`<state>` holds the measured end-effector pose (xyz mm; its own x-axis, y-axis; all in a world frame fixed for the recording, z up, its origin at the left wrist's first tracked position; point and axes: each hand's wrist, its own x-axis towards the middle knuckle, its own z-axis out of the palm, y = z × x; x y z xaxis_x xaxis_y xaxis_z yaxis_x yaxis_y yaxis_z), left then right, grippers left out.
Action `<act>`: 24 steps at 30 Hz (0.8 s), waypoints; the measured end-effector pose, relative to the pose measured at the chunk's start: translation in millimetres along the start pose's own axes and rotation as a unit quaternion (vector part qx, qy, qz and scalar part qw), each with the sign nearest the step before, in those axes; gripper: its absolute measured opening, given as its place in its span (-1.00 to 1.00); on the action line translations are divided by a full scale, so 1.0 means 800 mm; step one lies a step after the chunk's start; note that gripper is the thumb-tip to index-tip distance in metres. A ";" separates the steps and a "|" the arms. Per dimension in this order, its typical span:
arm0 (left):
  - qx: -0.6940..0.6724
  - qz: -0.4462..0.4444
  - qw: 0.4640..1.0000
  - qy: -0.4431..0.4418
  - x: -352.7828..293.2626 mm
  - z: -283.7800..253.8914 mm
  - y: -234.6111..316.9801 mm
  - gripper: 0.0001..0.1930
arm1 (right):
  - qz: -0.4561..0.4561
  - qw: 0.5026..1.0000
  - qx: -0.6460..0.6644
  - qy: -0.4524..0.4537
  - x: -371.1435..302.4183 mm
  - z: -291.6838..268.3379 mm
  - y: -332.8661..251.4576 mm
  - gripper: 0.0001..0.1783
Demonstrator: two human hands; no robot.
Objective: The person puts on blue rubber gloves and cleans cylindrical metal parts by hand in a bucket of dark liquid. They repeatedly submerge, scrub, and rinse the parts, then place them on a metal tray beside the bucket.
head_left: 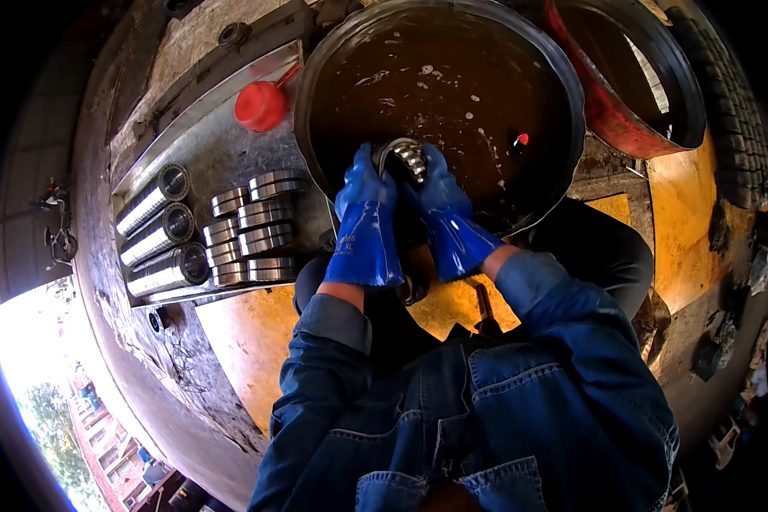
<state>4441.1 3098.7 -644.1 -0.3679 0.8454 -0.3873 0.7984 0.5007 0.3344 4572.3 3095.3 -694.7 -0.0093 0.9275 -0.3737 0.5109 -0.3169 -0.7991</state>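
Note:
Blue rubber gloves cover both of my hands. Between them is a metal roller bearing (pixel 408 160) with shiny rollers showing, held over the near rim of a wide round tub (pixel 302 128) of dark brown liquid. My left hand (pixel 365 183) grips the bearing's left side, fingers wrapped round it. On the other side, my right hand (pixel 439 183) is closed against the rollers. The gloves hide part of the bearing's underside. Bubbles and foam float on the liquid, and a small red thing (pixel 521 139) shows at its right.
Left of the tub, a metal tray (pixel 205 141) holds stacked steel bearing rings (pixel 264 213), several rows of rings (pixel 152 200) lying on their sides, and a red dipper (pixel 260 107). A red drum (pixel 602 111) stands at the far right, beside a tyre (pixel 736 111). Yellow boards (pixel 683 230) cover some floor.

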 end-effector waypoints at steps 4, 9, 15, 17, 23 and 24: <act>-0.003 -0.008 1.000 -0.004 0.004 -0.001 -0.009 -0.34 | 0.054 0.977 -0.179 -0.105 -0.013 -0.043 -0.057 0.06; 0.002 0.004 1.000 0.008 0.004 -0.003 0.007 -0.35 | -0.057 0.973 -0.118 -0.189 0.085 -0.035 -0.059 -0.09; 0.006 -0.008 1.000 -0.001 0.003 0.003 0.001 -0.36 | 0.082 0.992 -0.086 -0.040 0.019 0.000 -0.028 -0.01; -0.002 0.004 1.000 0.006 0.000 -0.002 0.009 -0.36 | -0.084 0.995 -0.004 0.057 -0.017 0.014 0.039 0.04; -0.010 0.015 1.000 0.009 0.003 0.000 0.012 -0.38 | -0.029 0.981 -0.151 -0.115 0.080 -0.031 -0.042 -0.11; -0.002 0.021 1.000 0.006 0.004 0.000 0.019 -0.37 | -0.064 0.977 -0.153 -0.136 0.101 -0.028 -0.032 -0.09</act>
<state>4451.7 3109.3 -640.1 -0.3400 0.8676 -0.3627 0.8111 0.4658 0.3537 4577.7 3183.0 -694.4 -0.2964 0.8552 -0.4251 0.7238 -0.0893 -0.6842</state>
